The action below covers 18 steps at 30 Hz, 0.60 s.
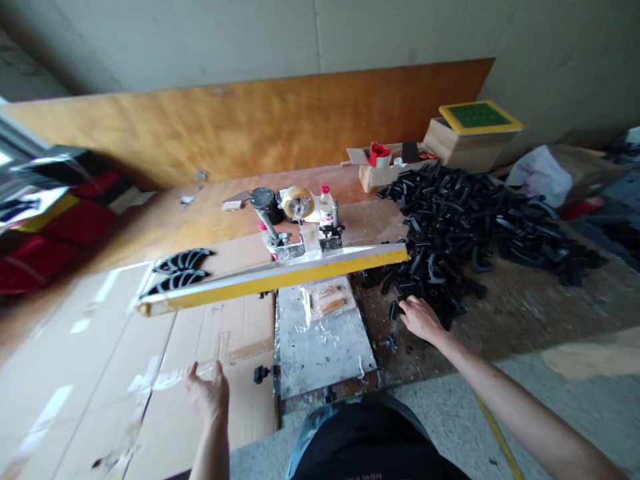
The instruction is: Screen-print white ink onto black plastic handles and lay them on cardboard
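My right hand (421,319) reaches to the near edge of a heap of black curved plastic parts (450,220). Its fingers are closed on one small black plastic part (395,310). Over the cardboard sheet (200,333) at the left hovers my left hand (210,390), fingers apart and nothing in them. Between the hands stands a screen-printing jig with a pale metal base plate (325,353). Its yellow-edged frame (280,277) is tilted above the base. Small tan pieces in clear film (330,300) lie on the plate.
Two groups of black curved parts (183,260) rest on the cardboard. Behind the jig are a dark can (265,202), a tape roll (299,202) and a red-capped bottle (326,205). Cartons (465,147) stand at the back right. A black knob (261,374) sticks out left of the base.
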Each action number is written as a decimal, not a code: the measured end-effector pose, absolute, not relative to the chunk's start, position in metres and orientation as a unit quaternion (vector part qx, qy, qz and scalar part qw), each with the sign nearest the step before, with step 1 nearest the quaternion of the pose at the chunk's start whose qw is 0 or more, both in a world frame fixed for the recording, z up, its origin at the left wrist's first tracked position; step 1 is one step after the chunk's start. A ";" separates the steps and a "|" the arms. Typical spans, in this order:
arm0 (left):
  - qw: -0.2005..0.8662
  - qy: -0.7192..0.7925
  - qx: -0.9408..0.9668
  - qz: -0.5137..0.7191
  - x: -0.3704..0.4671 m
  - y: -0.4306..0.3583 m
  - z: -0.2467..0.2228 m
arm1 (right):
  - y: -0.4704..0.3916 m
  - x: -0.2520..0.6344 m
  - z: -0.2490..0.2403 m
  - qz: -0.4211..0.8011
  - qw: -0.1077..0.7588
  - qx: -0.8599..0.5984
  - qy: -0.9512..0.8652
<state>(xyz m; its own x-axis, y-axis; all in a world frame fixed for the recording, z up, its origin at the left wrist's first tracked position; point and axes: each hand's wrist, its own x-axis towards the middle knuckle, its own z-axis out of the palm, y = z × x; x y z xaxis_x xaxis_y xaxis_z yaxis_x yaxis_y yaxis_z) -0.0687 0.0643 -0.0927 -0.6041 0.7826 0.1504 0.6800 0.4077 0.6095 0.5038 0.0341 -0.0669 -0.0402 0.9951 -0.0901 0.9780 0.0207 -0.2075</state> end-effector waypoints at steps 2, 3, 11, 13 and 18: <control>0.080 0.848 0.392 0.348 -0.046 0.063 -0.075 | 0.059 0.488 -0.057 0.121 0.125 -0.690 -0.703; 0.084 0.846 0.382 0.362 -0.035 0.063 -0.067 | 0.072 0.476 -0.050 0.131 0.176 -0.680 -0.699; 0.139 0.753 0.431 0.477 0.018 0.075 -0.046 | 0.139 0.349 -0.031 0.121 0.324 -0.457 -0.820; 0.163 0.746 0.431 0.481 0.023 0.077 -0.047 | 0.142 0.333 -0.040 0.120 0.295 -0.446 -0.837; 0.205 0.736 0.437 0.475 0.021 0.084 -0.044 | 0.139 0.322 -0.046 0.106 0.258 -0.461 -0.843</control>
<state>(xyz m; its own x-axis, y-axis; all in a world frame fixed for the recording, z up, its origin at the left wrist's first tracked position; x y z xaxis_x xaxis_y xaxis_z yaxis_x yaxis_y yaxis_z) 0.0212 0.0843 -0.0435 -0.5346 0.8375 0.1128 0.4487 0.1682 0.8777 0.3222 0.1389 -0.0459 -0.4420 0.8312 0.3374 0.7222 0.5528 -0.4158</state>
